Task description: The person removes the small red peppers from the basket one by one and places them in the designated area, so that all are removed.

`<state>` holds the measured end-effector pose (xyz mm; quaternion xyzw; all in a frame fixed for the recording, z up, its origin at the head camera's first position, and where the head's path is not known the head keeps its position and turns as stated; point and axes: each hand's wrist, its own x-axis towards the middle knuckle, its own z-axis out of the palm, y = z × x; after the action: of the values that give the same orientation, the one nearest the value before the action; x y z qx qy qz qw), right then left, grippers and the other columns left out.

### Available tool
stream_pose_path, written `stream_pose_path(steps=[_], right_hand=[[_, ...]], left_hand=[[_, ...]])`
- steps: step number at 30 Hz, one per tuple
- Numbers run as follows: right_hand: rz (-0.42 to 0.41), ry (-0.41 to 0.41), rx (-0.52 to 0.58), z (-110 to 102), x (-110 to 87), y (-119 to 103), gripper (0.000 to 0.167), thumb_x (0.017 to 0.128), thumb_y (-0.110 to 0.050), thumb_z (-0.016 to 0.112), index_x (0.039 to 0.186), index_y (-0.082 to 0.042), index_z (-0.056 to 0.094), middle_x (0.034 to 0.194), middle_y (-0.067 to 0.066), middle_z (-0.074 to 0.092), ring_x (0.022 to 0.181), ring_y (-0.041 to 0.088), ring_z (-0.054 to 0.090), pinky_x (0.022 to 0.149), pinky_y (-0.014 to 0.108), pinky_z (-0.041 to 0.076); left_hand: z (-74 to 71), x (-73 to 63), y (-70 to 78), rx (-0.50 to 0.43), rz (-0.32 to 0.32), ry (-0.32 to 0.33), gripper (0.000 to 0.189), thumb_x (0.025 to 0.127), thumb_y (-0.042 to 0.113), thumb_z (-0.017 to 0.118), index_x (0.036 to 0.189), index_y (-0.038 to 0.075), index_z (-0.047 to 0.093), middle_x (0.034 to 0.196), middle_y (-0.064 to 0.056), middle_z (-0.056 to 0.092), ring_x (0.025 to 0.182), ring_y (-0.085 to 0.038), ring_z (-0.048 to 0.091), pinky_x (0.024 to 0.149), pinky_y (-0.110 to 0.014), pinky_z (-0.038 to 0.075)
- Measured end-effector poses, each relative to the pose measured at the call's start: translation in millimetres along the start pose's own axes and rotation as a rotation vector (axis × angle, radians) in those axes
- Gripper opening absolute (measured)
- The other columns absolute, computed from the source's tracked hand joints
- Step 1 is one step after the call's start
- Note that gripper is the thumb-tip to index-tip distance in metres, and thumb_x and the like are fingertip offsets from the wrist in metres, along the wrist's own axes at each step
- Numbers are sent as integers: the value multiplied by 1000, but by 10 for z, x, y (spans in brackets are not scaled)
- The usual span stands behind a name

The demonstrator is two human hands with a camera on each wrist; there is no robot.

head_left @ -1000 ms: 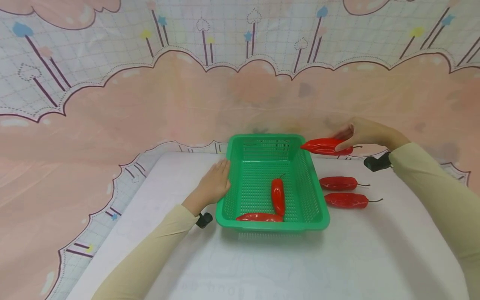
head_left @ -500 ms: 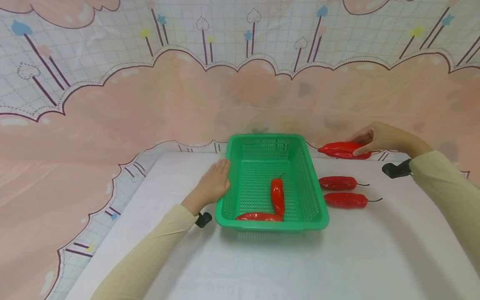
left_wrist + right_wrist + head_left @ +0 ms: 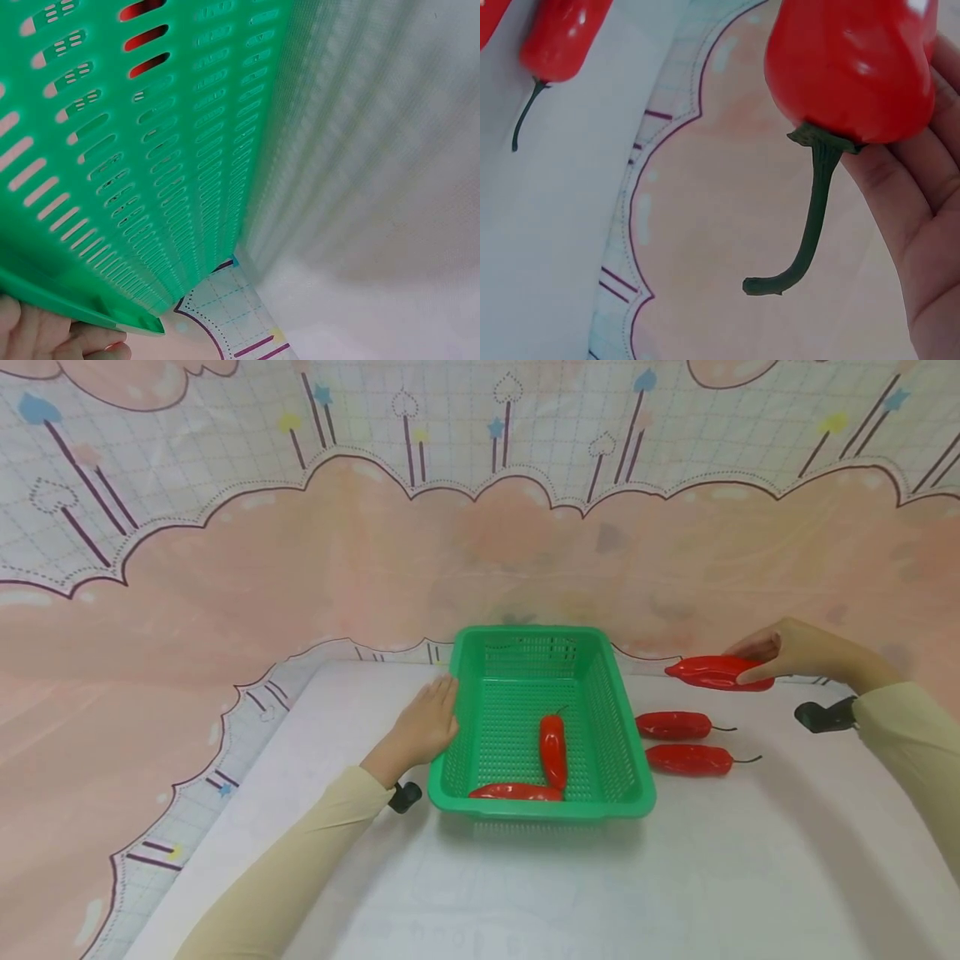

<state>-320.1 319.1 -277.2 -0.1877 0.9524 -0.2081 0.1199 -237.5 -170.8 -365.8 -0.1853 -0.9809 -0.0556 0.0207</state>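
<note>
My right hand (image 3: pixel 813 652) grips a long red chili pepper (image 3: pixel 693 671) near its stem end, thumb on the near side. This pepper overlaps the table's back edge, right of the green basket (image 3: pixel 641 802). In the right wrist view, its curved green stem (image 3: pixel 817 210) shows beside my fingers (image 3: pixel 900 180). My left hand (image 3: pixel 422 727) rests at the basket's left rim with fingers straight; the left wrist view shows fingertips (image 3: pixel 97 341) right at the rim. Inside the basket, one pepper (image 3: pixel 552 752) lies lengthwise and another (image 3: pixel 516 792) lies along the front wall, partly hidden.
Two more red peppers (image 3: pixel 690 760) lie side by side on the white table (image 3: pixel 540 893), close to the basket's right wall, stems pointing right. A patterned cloth (image 3: pixel 375 560) hangs behind the table. Black wrist cameras (image 3: pixel 823 717) stick out below both wrists.
My right hand has carried the pepper rightward and lower, away from the basket's back right corner. My left hand and the other peppers stay as they were.
</note>
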Motion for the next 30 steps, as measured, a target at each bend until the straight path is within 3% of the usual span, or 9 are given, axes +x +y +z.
stream_pose_path(steps=[14,30], right_hand=[[-8,0,0,101,29,73,57,75,-28,78,120,3,61,106,18,69,89,20,63,77,42,58],[-9,-28,31,223,284,50,58,76,-32,77,121,2,61,106,16,70,88,19,65,78,40,59]], left_hand=[[25,19,-23,15,-7,-5,60,93,17,29,144,-12,19,152,-28,21,144,-38,17,120,-46,17],[52,37,-45,5,2,-2,60,93,17,29,144,-12,19,152,-28,20,144,-38,17,120,-45,16]])
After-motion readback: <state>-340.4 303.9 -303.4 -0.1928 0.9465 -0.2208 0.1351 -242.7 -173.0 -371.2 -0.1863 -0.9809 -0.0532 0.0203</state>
